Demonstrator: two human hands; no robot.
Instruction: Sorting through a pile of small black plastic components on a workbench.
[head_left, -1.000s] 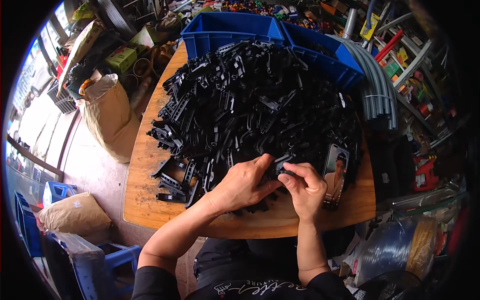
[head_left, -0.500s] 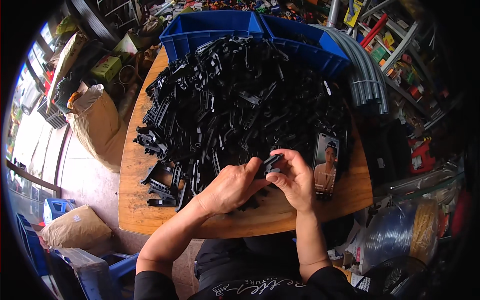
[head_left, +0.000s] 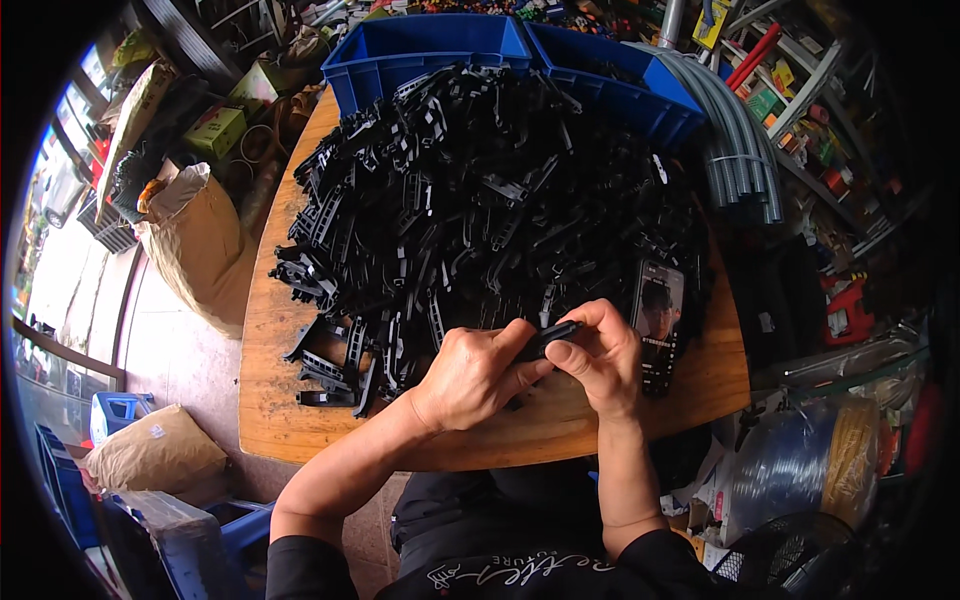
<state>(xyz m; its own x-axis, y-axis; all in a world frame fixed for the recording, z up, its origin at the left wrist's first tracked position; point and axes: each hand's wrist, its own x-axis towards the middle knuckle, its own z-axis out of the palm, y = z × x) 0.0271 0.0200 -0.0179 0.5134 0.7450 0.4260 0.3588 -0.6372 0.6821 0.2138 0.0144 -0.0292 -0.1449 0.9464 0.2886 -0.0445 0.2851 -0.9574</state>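
Note:
Between my two hands is a slim black plastic part, held just above the near edge of the table. My left hand is closed around its left end, the thumb and curled fingers covering much of it. At the other end, my right hand pinches the part between thumb and forefinger. Right behind my hands spreads a large heap of similar black plastic parts, some showing ladder-like ribs. A phone with a lit screen leans against the heap, just right of my right hand.
The wooden table has a curved near edge. Two blue bins, a left one and a right one, stand behind the heap. Grey hoses hang at the right. A brown paper sack stands on the floor at the left.
The black part has turned in my fingers and now shows a smoother, narrower side. My right fingers have shifted along it. The picture on the phone screen has changed.

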